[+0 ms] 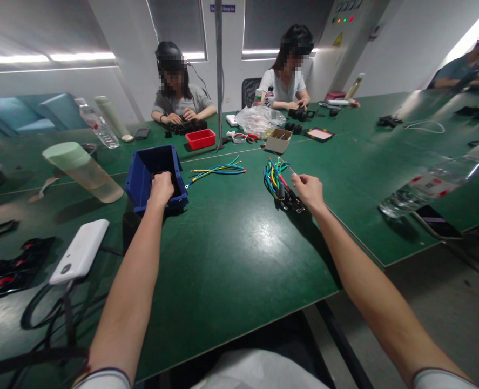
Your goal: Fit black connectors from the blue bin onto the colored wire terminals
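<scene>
My left hand point(160, 188) reaches into a blue plastic bin point(142, 165) on the green table, fingers curled over something dark inside; what it grips is hidden. My right hand point(309, 191) rests beside a bundle of coloured wires point(274, 174) with black connectors point(291, 203), pinching a thin wire end between thumb and fingers. A second, looser set of blue, green and yellow wires point(218, 169) lies between the bin and the bundle.
A tipped clear bottle point(83, 170), a white device point(80, 250) and black cables lie at left. A red tray point(200, 138), cardboard box point(278, 140) and plastic bag point(257, 119) sit farther back. Two people work across the table. The table's edge point(356, 237) runs along the right.
</scene>
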Demonstrator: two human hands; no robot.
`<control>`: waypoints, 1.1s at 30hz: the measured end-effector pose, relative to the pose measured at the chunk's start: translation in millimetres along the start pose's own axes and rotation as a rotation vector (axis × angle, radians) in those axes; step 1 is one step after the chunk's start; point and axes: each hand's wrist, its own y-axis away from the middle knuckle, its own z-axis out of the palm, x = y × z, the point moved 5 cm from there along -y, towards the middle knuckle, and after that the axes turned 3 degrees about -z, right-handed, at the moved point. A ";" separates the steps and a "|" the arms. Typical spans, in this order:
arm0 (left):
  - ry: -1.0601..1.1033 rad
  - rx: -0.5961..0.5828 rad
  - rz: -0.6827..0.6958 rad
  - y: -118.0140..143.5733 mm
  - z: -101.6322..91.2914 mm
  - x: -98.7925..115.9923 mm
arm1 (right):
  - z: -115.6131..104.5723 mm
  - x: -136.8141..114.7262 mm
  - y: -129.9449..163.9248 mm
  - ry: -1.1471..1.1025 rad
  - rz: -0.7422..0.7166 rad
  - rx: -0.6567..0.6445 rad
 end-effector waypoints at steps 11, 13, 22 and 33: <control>0.025 0.074 -0.066 5.1 -10.9 2.0 | -46.0 -53.4 42.2 -0.261 -0.246 0.588; 0.036 0.091 -0.074 5.9 -13.1 2.1 | -40.9 -71.7 54.9 -0.279 -0.378 0.520; 0.040 0.085 -0.071 3.2 -11.0 -4.4 | 35.6 -102.7 84.5 -0.274 -0.675 -0.046; 0.041 0.087 -0.068 4.1 -13.1 -6.4 | 72.1 -102.5 93.8 0.088 -0.690 -0.286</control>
